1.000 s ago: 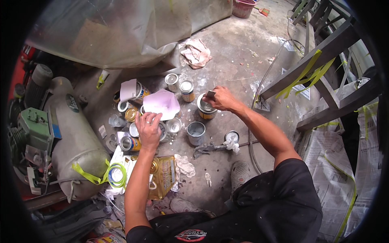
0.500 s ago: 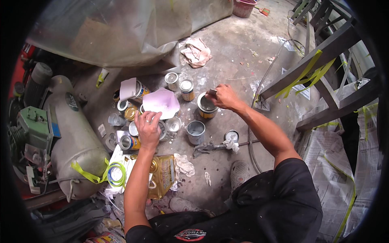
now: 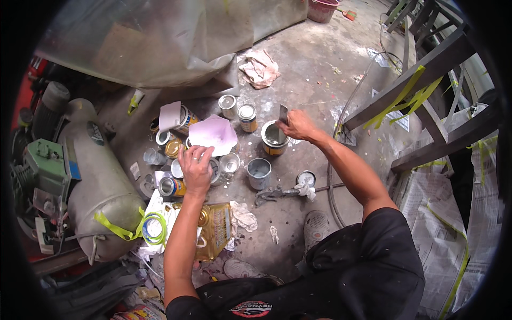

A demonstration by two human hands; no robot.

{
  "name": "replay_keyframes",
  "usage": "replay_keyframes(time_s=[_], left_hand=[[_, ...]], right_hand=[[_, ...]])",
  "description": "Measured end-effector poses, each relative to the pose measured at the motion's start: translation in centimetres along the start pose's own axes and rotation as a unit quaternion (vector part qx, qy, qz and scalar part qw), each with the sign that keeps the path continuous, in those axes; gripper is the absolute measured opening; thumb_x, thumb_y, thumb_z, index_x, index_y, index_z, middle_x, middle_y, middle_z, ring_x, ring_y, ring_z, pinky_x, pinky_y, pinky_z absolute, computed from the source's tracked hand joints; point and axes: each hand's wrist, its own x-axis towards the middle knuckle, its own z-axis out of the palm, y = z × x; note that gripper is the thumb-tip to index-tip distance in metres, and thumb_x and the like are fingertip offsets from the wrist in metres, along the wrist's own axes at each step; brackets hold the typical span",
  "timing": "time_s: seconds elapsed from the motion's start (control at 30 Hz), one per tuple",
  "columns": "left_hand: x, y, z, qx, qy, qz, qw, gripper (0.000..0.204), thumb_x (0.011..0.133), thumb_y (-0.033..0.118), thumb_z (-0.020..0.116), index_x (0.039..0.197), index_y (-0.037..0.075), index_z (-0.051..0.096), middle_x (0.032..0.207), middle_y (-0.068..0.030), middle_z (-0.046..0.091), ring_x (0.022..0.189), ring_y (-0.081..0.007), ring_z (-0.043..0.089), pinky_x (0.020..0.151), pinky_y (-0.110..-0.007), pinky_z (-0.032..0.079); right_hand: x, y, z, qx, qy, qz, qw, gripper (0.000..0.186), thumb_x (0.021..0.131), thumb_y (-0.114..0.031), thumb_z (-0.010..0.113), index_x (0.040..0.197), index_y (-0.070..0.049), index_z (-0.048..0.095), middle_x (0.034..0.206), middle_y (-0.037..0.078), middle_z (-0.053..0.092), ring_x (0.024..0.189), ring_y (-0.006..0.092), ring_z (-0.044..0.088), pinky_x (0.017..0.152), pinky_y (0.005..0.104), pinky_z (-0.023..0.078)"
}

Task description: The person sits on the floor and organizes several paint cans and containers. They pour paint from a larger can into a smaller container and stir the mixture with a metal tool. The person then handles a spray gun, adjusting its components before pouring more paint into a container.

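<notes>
My left hand (image 3: 196,166) pinches the near edge of a pale pink sheet (image 3: 212,132) over a cluster of cans and tubs. My right hand (image 3: 296,126) grips a flat metal scraper or stick (image 3: 283,111), raised at an angle over an open paint can (image 3: 273,147) with grey contents. A plastic cup (image 3: 258,180) with grey inside stands nearer me. Right of it lie a round lid (image 3: 305,176) and a white crumpled rag on a grey, smeared object (image 3: 269,198). Two smaller cans (image 3: 247,121) stand left of the open can.
A compressor tank (image 3: 98,181) fills the left, a plastic-covered bulk (image 3: 160,42) the back. A metal frame (image 3: 442,58) and masking paper (image 3: 437,240) line the right, beside a hose (image 3: 336,202). A yellow metal can (image 3: 213,234), rags and a bucket (image 3: 321,9) also sit on the floor.
My right hand has moved up and slightly right, and the scraper in it now points more upright above the can. My left hand has barely shifted on the sheet.
</notes>
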Motion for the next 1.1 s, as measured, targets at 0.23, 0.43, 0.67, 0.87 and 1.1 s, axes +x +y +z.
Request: replay_keyframes(time_s=[0.23,0.43,0.67,0.87,1.1], left_hand=[[-0.2,-0.3,0.1,0.004,0.0,0.007,1.0,0.049,0.068,-0.004,0.068,0.112,0.017,0.071,0.104,-0.0024,0.066,0.11,-0.025,0.06,0.115,-0.054,0.031],[0.6,0.6,1.2,-0.009,-0.002,0.013,1.0,0.049,0.068,-0.004,0.067,0.113,0.017,0.071,0.105,-0.0025,0.066,0.111,-0.0252,0.059,0.115,-0.055,0.031],[-0.2,-0.3,0.1,0.007,-0.01,-0.001,1.0,0.048,0.068,-0.003,0.067,0.112,0.017,0.071,0.106,-0.0023,0.067,0.111,-0.025,0.059,0.115,-0.054,0.031],[0.0,-0.1,0.2,-0.002,0.001,0.0,1.0,0.049,0.067,-0.005,0.067,0.111,0.017,0.071,0.104,-0.0023,0.067,0.11,-0.0248,0.06,0.115,-0.054,0.031],[0.0,-0.1,0.0,0.0,0.001,-0.002,1.0,0.05,0.067,-0.005,0.067,0.112,0.017,0.071,0.104,-0.0023,0.066,0.109,-0.0245,0.06,0.115,-0.054,0.031]], right_hand=[[-0.2,-0.4,0.9,0.057,0.05,-0.057,0.995,0.041,0.096,-0.041,0.059,0.084,-0.004,0.073,0.074,0.025,0.066,0.072,0.0452,0.065,0.067,0.0524,0.051],[0.1,3.0,3.4,0.056,0.133,-0.106,0.984,0.041,0.093,-0.041,0.062,0.084,-0.003,0.074,0.071,0.025,0.066,0.073,0.0425,0.067,0.07,0.053,0.051],[-0.2,0.1,1.5,0.015,0.146,-0.106,0.983,0.038,0.095,-0.038,0.059,0.087,-0.005,0.075,0.077,0.027,0.066,0.076,0.0443,0.067,0.072,0.0522,0.051],[0.1,1.4,1.0,0.132,-0.034,-0.092,0.986,0.034,0.094,-0.039,0.063,0.098,-0.007,0.073,0.084,0.023,0.069,0.078,0.0426,0.066,0.069,0.0481,0.051],[0.0,1.7,-0.2,0.02,-0.073,-0.094,0.993,0.036,0.094,-0.039,0.063,0.098,-0.005,0.072,0.087,0.023,0.07,0.082,0.0422,0.067,0.072,0.0488,0.052]])
